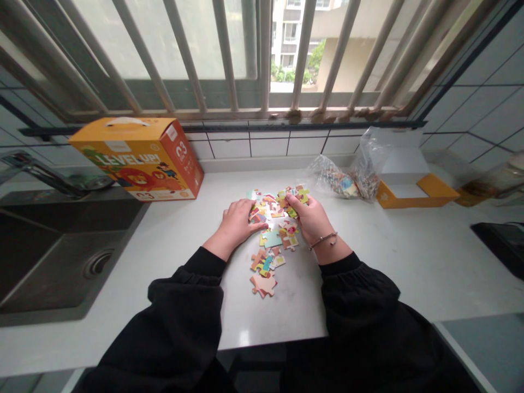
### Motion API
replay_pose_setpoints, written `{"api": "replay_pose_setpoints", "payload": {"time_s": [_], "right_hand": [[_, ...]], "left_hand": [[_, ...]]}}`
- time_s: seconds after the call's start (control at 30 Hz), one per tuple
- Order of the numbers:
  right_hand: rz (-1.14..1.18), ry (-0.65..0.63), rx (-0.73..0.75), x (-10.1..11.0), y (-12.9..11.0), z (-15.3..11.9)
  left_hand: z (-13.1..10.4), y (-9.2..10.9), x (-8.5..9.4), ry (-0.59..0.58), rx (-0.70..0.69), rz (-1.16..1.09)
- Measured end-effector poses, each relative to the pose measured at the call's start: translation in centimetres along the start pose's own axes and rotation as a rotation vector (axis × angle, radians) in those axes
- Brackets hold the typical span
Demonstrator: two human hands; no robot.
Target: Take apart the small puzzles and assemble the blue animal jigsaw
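The right hand (314, 219) holds a yellow-green patterned cardboard puzzle piece cluster (301, 197) at the far right of the scattered pieces, the thumb pressed on top and the other fingers mostly out of sight. The left hand (236, 225) lies across from it, palm down with fingers bent, at the left side of multicoloured cardboard puzzle pieces (258, 214); its thumb reaches right along their near side, but whether it grips or only steadies them cannot be told.

The held cluster lies to the far left of the right palm, so the short gap between the hands runs left to right, filled by overlapping brown, white and pink pieces (277, 209). The loose pieces form an uneven column whose long axis runs far to near between the two forearms. A pale teal piece (271, 238) sits just near of the left thumb, closer to it than to the right hand. A brown and pink floral piece (290, 230) lies on the near left side of the right hand, which is the closer one. Nearest of all, a pale peach piece (264, 285) rests on the white counter (368, 273), with the left hand nearer.
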State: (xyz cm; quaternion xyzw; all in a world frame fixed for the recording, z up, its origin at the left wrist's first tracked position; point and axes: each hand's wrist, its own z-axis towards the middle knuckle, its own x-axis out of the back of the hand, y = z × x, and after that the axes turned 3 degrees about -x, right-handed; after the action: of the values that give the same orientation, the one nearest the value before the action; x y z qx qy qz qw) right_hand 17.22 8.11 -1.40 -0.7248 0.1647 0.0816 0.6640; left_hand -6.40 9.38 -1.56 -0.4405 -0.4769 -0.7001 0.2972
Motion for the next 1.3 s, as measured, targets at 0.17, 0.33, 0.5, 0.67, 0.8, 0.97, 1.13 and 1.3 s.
{"api": "replay_pose_setpoints", "payload": {"time_s": [0.17, 0.33, 0.5, 0.67, 0.8, 0.97, 1.13, 1.3], "right_hand": [[-0.048, 0.007, -0.008, 0.2, 0.2, 0.1], [-0.038, 0.007, -0.013, 0.0, 0.1, 0.0], [-0.012, -0.013, -0.012, -0.1, 0.0, -0.1], [-0.020, -0.026, -0.023, -0.1, -0.1, -0.3], [-0.008, -0.081, -0.064, -0.2, -0.4, -0.6], [0.019, -0.290, -0.144, -0.7, -1.0, -1.3], [0.023, -0.390, -0.203, -1.3, -0.7, -2.0], [-0.014, -0.384, -0.221, -1.6, -0.3, -2.2]], "left_hand": [[0.2, -0.2, 0.2, -0.013, 0.033, -0.013], [0.6, -1.4, 0.3, -0.018, 0.061, -0.071], [0.7, -2.5, 0.7, 0.014, 0.067, -0.177], [0.2, -2.5, 1.2, 0.063, 0.042, -0.351], [0.0, -2.1, 1.2, 0.125, 0.070, -0.455], [0.1, -1.6, 0.7, 0.210, 0.178, -0.726], [0.2, -0.9, 0.2, 0.253, 0.167, -0.793], [0.1, 0.1, 0.1, 0.186, 0.185, -1.113]]}}
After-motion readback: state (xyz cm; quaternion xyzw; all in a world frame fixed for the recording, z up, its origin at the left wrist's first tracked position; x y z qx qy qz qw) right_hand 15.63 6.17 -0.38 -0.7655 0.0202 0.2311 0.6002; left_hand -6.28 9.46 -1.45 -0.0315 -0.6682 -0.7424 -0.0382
